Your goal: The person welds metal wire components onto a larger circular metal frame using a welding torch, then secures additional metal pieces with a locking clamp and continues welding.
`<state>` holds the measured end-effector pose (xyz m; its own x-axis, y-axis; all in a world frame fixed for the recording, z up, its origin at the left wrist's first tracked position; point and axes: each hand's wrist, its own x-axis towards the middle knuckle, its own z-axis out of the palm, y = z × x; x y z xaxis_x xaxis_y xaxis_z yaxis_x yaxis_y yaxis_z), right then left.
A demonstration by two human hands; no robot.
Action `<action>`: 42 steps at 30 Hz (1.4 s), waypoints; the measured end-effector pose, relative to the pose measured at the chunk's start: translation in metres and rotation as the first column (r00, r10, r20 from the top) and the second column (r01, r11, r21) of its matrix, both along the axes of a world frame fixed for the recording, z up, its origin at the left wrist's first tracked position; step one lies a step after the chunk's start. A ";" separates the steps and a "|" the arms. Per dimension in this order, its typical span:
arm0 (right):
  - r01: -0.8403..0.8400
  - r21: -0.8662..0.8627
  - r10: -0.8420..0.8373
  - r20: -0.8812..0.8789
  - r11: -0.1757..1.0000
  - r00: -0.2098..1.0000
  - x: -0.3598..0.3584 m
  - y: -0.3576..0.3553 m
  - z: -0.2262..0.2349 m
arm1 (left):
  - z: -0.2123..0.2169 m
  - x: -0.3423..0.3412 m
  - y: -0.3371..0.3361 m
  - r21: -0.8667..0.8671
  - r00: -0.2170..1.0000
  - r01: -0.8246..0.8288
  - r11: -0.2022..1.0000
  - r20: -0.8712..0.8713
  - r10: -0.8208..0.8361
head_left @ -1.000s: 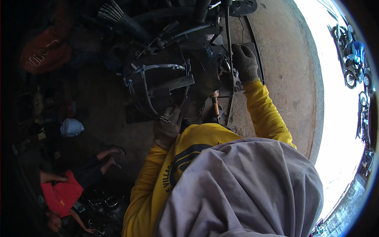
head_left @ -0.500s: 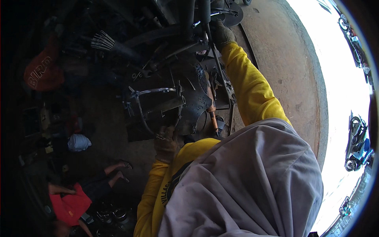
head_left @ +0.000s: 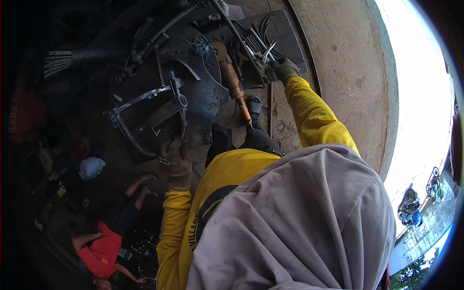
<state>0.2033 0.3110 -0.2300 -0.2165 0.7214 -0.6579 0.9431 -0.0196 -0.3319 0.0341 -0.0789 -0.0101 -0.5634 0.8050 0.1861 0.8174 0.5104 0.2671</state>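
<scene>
My left hand [head_left: 176, 160], in a brown work glove, is at the near edge of a dark metal plate [head_left: 205, 108]. It is next to a welded frame [head_left: 129, 133] of curved flat bars and a short tube [head_left: 166, 112]. Its fingers are dim, so whether they grip the frame is unclear. My gloved right hand [head_left: 286, 69] is closed around a clamp-like tool [head_left: 268, 51] with bright silver jaws, over the metal pieces on the right. Between the hands, an orange grinder [head_left: 232, 82] with a round disc [head_left: 219, 50] rests by the plate's ragged edge.
A loose curved strip [head_left: 189, 70] and a wrench [head_left: 126, 71] lie on the plate. A bundle of rods [head_left: 57, 64] juts out at far left. Dark sheet metal [head_left: 285, 34] is at upper right. A person in red [head_left: 102, 246] is at lower left.
My right hand has come back nearer with the silver-jawed tool, from the far top to beside the grinder. The view has shifted, showing more of the grinder. My left hand stays near the frame.
</scene>
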 end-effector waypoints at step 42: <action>0.448 0.640 -0.044 -0.543 0.624 0.838 0.054 0.006 0.078 | 0.021 0.017 -0.014 0.224 0.998 -0.018 0.974 0.056 0.006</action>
<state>0.2577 0.3171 -0.1520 -0.0625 0.9729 0.2226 0.6788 0.2049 -0.7051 0.0510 -0.0932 0.0106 -0.5872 0.7391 0.3301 0.7925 0.4420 0.4201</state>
